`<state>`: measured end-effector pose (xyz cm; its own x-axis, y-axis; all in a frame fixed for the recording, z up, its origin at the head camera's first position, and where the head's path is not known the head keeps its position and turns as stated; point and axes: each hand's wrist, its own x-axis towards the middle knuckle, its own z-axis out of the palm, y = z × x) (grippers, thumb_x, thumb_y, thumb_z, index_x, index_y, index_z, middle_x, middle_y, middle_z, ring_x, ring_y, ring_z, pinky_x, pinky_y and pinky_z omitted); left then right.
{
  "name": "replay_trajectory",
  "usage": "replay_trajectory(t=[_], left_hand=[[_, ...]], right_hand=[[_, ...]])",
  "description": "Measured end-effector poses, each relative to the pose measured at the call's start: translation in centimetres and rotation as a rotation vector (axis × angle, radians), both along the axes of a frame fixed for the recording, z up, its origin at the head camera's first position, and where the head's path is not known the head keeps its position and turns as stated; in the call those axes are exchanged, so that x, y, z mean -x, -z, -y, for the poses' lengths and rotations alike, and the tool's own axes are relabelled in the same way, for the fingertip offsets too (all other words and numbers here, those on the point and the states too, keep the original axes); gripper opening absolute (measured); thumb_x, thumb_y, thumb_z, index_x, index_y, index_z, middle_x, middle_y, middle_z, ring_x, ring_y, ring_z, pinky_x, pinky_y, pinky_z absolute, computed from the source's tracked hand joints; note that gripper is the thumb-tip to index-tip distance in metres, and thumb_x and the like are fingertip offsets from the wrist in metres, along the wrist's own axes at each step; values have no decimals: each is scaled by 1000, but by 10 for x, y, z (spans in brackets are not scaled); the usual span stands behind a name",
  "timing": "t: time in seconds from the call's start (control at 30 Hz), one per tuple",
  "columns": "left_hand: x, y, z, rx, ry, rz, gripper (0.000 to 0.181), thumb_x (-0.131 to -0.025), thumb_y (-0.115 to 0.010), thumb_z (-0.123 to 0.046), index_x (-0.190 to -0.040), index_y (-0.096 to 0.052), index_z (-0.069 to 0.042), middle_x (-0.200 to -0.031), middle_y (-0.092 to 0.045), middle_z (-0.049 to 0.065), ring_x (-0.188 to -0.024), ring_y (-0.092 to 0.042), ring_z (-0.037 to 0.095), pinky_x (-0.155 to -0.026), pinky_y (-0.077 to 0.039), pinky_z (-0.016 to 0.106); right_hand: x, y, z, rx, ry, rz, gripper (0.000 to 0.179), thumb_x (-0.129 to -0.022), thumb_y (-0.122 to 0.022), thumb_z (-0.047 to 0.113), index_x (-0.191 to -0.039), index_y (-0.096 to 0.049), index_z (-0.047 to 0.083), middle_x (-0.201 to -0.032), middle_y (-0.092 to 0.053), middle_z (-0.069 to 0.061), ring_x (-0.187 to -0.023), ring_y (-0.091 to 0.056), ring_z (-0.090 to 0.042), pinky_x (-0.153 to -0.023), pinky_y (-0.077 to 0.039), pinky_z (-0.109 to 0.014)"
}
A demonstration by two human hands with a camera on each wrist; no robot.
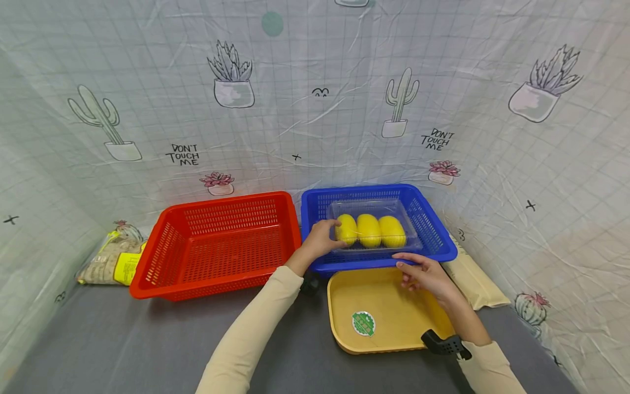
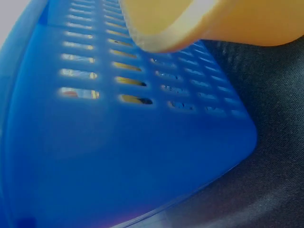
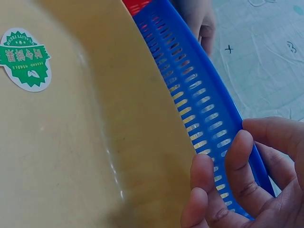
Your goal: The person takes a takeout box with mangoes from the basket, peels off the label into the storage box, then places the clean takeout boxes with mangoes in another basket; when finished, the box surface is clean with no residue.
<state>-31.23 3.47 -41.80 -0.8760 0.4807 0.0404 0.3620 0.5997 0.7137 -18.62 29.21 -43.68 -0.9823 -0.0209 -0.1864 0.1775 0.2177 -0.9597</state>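
Note:
A clear plastic box (image 1: 361,209) with three yellow oval fruits (image 1: 369,231) lies within the blue basket (image 1: 315,266). My left hand (image 1: 321,239) grips the box's left end, thumb and fingers spread around it. In the left wrist view that hand is out of sight; the basket's slotted outer wall (image 2: 114,142) fills most of it. At the basket's front rim, my right hand (image 1: 427,278) has its fingers curled, the rim between thumb and fingertips (image 3: 240,142). The right hand hangs over a tan tray (image 1: 394,334) with a green sticker.
A red slotted basket (image 1: 214,284) stands left of the blue one. Beyond it lies a filled plastic bag (image 1: 100,262). A beige packet (image 1: 474,279) lies right of the blue basket. Printed cloth (image 1: 295,131) hangs behind, and a grey cloth (image 1: 192,345) covers the table.

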Motion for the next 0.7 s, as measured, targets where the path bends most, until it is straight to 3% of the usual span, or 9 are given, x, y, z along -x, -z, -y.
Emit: replay_trajectory(t=[0.43, 0.7], left_hand=[[-21, 1, -4, 38, -60, -109, 33, -89, -69, -10, -121, -65, -2, -127, -59, 17, -123, -53, 33, -104, -45, 45], [-33, 3, 0, -44, -5, -108, 44, -89, -68, -7, -131, -57, -4, -125, -58, 21, -103, -63, 32, -88, -55, 42]], right_hand=[[0, 1, -4, 0, -7, -5, 48, -96, -63, 25, -133, -53, -5, -76, -62, -6, -66, -60, -15, -63, -56, -33], [-5, -1, -5, -3, 2, -8, 49, -98, -61, 25, -134, -50, -6, -73, -60, -4, -66, -62, -16, -63, -57, -33]])
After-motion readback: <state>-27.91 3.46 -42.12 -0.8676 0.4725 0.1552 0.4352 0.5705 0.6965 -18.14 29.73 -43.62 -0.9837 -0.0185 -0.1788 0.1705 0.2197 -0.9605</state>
